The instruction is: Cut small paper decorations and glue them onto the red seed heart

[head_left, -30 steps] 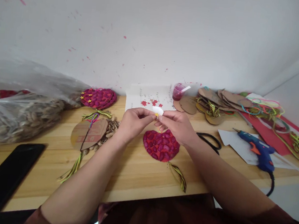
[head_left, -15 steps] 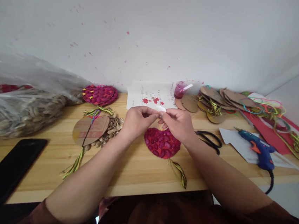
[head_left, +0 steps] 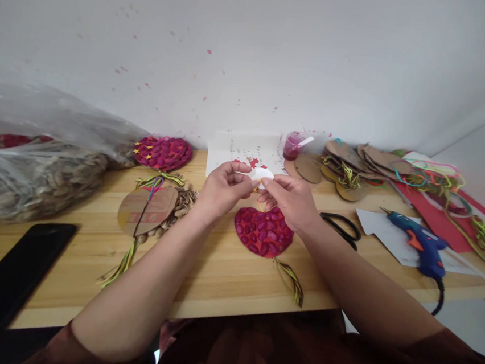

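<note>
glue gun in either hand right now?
No: the blue glue gun lies on the table to the right, while the left hand and right hand pinch a small white paper scrap.

My left hand [head_left: 220,191] and right hand [head_left: 292,201] are bare, no rings, watch or gloves. My forearms are uncovered too. Dark maroon sleeves [head_left: 443,361] start only near my elbows, loose and plain.
</note>
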Motion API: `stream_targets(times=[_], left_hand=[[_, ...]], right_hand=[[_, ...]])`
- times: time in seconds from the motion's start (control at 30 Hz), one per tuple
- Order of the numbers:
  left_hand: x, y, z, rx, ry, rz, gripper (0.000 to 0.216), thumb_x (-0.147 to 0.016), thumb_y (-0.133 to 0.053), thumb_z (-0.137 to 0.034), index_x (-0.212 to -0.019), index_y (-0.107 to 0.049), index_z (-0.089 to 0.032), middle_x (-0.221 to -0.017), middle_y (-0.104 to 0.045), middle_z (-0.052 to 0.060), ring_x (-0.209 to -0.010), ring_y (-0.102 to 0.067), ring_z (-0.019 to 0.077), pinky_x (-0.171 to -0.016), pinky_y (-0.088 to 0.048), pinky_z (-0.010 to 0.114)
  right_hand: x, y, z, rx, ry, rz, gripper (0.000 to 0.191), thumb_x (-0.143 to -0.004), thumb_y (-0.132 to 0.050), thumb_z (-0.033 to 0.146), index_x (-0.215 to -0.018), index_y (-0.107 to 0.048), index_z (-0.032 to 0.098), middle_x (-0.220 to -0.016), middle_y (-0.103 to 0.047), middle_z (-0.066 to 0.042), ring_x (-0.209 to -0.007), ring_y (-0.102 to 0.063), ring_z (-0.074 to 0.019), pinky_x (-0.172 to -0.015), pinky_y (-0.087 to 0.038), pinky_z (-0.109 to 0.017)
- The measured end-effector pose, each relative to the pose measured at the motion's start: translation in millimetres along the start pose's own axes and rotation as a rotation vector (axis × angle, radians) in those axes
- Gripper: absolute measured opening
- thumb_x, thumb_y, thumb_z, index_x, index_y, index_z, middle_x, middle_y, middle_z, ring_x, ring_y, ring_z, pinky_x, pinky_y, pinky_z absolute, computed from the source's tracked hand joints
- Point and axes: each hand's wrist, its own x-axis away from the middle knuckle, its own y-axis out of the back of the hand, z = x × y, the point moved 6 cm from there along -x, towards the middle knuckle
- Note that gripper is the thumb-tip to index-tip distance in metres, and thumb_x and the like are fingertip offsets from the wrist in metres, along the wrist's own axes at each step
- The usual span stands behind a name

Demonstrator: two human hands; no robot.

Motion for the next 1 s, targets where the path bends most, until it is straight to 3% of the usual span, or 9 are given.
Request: stream_targets(times=[0.23,0.43,0.57,0.7,0.83,1.0], left_hand=[[0,-2,1,-0.035,-0.016,0.024,0.027,-0.070,-0.079,-0.026,-0.086,-0.061,-0.015,-0.069,-0.062,-0.001,-0.059,-0.056,0.0082,-0.058,-0.045,0.022],[0,0,2,0.016,0.023,-0.006,0.027,-0.066,-0.080,-0.024,-0.082,-0.061,-0.016,-0.068,-0.061,-0.003,-0.055,-0.055,0.0074,-0.056,-0.044,0.022],[1,-1,2,0.053,0.049,-0.015,0.027,-0.065,-0.081,-0.024,-0.081,-0.060,-0.016,-0.065,-0.060,-0.004,-0.055,-0.054,0.0072,-0.057,-0.045,0.022],[2,-3,3,0.057,0.074,0.021,0.030,-0.064,-0.083,-0.025,-0.084,-0.062,-0.017,-0.069,-0.062,-0.002,-0.058,-0.057,0.0086,-0.058,-0.046,0.022],[2,2,2,0.017,0.090,0.006,0.029,-0.071,-0.079,-0.039,-0.087,-0.069,-0.017,-0.074,-0.066,0.001,-0.062,-0.060,0.0102,-0.057,-0.045,0.022],[-1,14,-4,-0.060,-0.003,-0.094,0.041,-0.080,-0.068,-0.056,-0.079,-0.073,-0.016,-0.066,-0.066,0.003,-0.055,-0.054,0.0093,-0.052,-0.040,0.022]], right_hand=[[4,-5,3,0.038,0.017,0.056,0.026,-0.083,-0.071,0.040,-0.072,-0.071,0.016,-0.063,-0.070,-0.003,-0.048,-0.059,-0.0095,-0.046,-0.049,-0.021],[2,-3,4,-0.123,-0.027,0.058,0.029,-0.076,-0.077,0.046,-0.079,-0.071,0.017,-0.068,-0.070,-0.002,-0.059,-0.065,-0.0124,-0.047,-0.050,-0.020],[2,-2,4,-0.118,-0.044,0.055,0.031,-0.070,-0.082,0.044,-0.076,-0.066,0.018,-0.065,-0.068,0.000,-0.056,-0.063,-0.0110,-0.044,-0.047,-0.019],[4,-2,3,-0.063,-0.059,0.064,0.029,-0.074,-0.079,0.040,-0.070,-0.060,0.018,-0.057,-0.065,0.002,-0.043,-0.053,-0.0068,-0.040,-0.040,-0.018],[3,0,5,-0.026,-0.057,0.051,0.027,-0.076,-0.076,0.036,-0.066,-0.058,0.019,-0.055,-0.064,0.003,-0.038,-0.047,-0.0052,-0.037,-0.035,-0.018],[3,1,8,-0.023,-0.084,0.063,0.027,-0.076,-0.075,0.033,-0.064,-0.056,0.019,-0.052,-0.061,0.003,-0.038,-0.047,-0.0055,-0.037,-0.034,-0.017]])
